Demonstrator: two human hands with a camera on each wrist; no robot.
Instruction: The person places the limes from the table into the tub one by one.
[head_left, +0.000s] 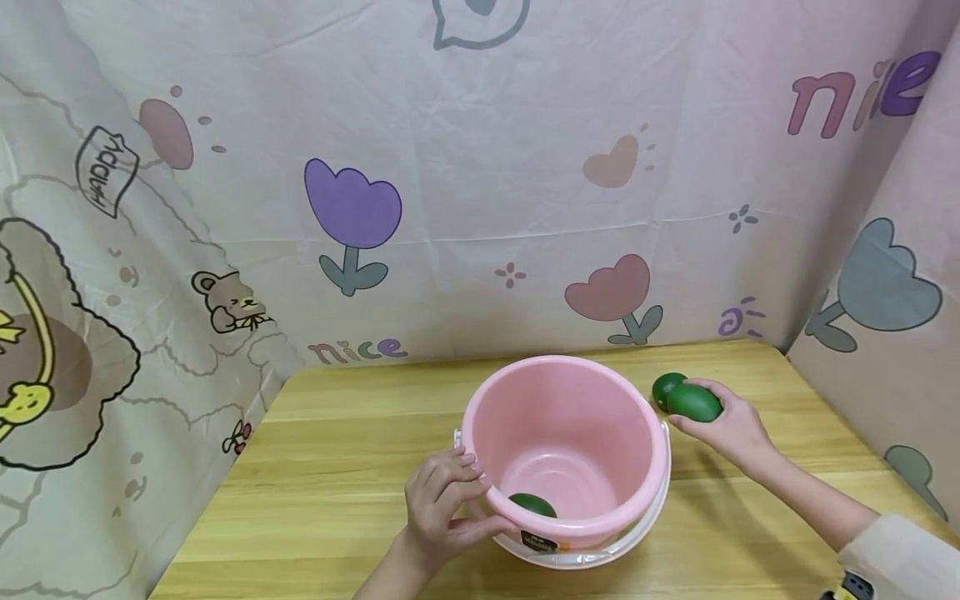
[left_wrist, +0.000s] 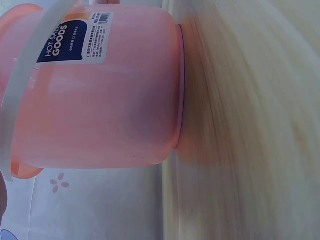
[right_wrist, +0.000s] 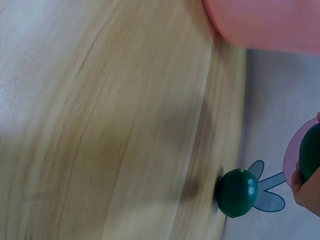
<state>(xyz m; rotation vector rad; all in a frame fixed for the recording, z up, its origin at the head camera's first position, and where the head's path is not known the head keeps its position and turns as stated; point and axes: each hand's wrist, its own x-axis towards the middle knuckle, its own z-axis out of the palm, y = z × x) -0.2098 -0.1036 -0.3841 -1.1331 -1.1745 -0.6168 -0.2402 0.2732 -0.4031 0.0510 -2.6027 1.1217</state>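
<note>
A pink bucket (head_left: 562,417) stands upright on the wooden table, its white handle (head_left: 600,554) lowered against the near side. One green lime-like fruit (head_left: 534,504) lies inside it by the near wall, partly hidden by the rim. My left hand (head_left: 442,504) holds the bucket's rim at the near left. To the right of the bucket, my right hand (head_left: 731,425) grips a second green fruit (head_left: 693,403) above the table. Just behind that one, a third green fruit (head_left: 667,389) rests on the tabletop, also visible in the right wrist view.
The wooden table (head_left: 337,467) backs onto a patterned cloth (head_left: 465,192) printed with flowers and bears, which also hangs at both sides. A label (left_wrist: 77,40) is stuck on the bucket's outer wall.
</note>
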